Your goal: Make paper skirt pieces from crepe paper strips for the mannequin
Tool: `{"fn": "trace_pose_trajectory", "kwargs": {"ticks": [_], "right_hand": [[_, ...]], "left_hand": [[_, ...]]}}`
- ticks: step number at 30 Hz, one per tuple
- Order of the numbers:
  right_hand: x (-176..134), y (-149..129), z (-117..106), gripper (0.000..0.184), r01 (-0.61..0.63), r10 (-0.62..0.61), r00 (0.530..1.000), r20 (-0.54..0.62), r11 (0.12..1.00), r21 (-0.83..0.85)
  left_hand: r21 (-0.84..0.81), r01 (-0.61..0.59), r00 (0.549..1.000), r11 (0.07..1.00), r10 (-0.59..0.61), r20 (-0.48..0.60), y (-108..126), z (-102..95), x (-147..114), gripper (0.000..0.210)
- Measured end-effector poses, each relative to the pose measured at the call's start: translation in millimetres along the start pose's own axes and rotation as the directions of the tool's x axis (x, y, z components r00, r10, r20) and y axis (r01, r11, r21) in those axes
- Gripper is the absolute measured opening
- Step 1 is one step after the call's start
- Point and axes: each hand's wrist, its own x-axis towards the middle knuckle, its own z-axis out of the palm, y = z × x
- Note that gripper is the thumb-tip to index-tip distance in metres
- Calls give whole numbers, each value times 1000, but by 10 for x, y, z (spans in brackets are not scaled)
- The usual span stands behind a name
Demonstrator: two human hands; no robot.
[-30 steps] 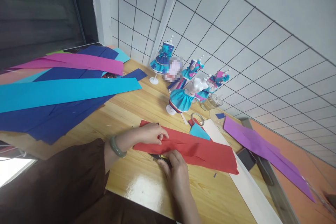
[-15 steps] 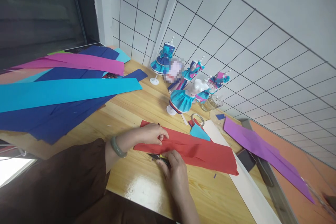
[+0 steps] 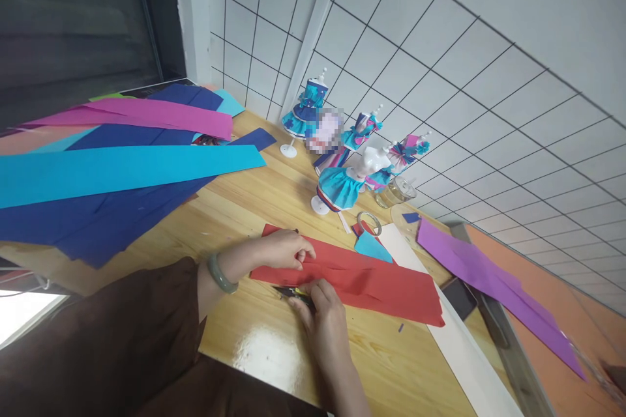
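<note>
white wall with a black wire grid [image 3: 440,78] fills the upper right of the frame; dark shutter at upper left. wooden table [image 3: 254,202] runs through the middle, glossy near the lower edge.

left hand [image 3: 286,249], centre frame, lies flat with fingers curled down on the near-left end of a long red paper strip [image 3: 372,280], pressing it to the table. green bangle [image 3: 220,273] on that wrist, brown sleeve [image 3: 122,332] fills lower left. not a closed grasp; fingertips pinning the paper.

right hand [image 3: 325,316], just below the red strip's near edge, fingers closed round a small dark tool with a yellow patch [image 3: 293,292]; its tip pokes out to the left along the paper edge. what the tool is, cannot tell.

red strip runs from centre frame toward the lower right, creased lengthwise, its far end overlapping a white sheet [image 3: 454,339].

left of frame: long cyan strip [image 3: 122,172] over dark blue sheets [image 3: 98,221], magenta strip [image 3: 147,114] behind.

behind the red strip: tape ring [image 3: 368,222], a cyan paper scrap [image 3: 372,247], small mannequin stands in paper dresses [image 3: 342,186], glass jar [image 3: 396,190]. purple sheet [image 3: 489,273] at right, orange surface [image 3: 552,339] beyond it.
</note>
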Motion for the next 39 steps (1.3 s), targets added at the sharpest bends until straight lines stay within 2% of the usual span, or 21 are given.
{"fn": "trace_pose_trajectory", "kwargs": {"ticks": [22, 39], "right_hand": [[33, -65, 64, 26, 20, -20, 1000, -11, 1000, 0], [79, -110, 115, 27, 41, -41, 999, -3, 999, 21]], "left_hand": [[23, -23, 1000, 999, 23, 2, 36, -43, -17, 30], [21, -19, 1000, 1000, 19, -6, -31, 19, 15, 32]]}}
